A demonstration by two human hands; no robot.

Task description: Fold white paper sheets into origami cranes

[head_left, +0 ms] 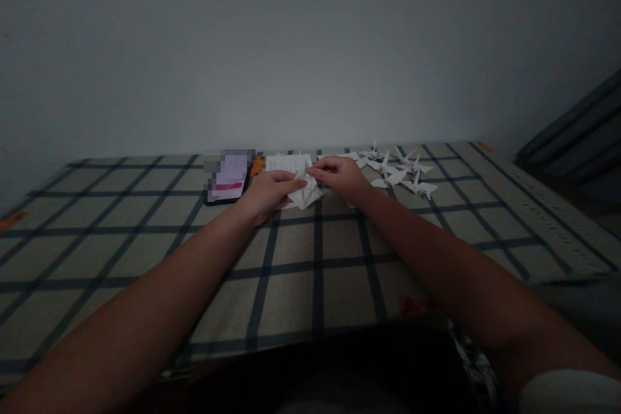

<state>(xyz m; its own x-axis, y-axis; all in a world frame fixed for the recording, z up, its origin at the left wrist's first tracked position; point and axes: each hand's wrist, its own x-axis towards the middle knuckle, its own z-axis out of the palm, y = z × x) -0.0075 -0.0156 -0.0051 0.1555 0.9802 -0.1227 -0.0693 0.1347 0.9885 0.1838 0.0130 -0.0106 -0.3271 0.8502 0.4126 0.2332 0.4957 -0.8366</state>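
A partly folded piece of white paper is held up between my two hands, over the middle of the table. My left hand grips its left side, with the thumb lying across the front. The thumb and forefinger of my right hand pinch the paper's upper right part. Behind it, flat white paper lies on the cloth, partly covered by my hands. Several folded white paper cranes sit in a group to the right of my right hand.
A tablet or large phone with a lit, partly blurred screen lies left of my left hand. The checked tablecloth covers the table, which meets a pale wall at the back. Dark striped fabric shows at the far right.
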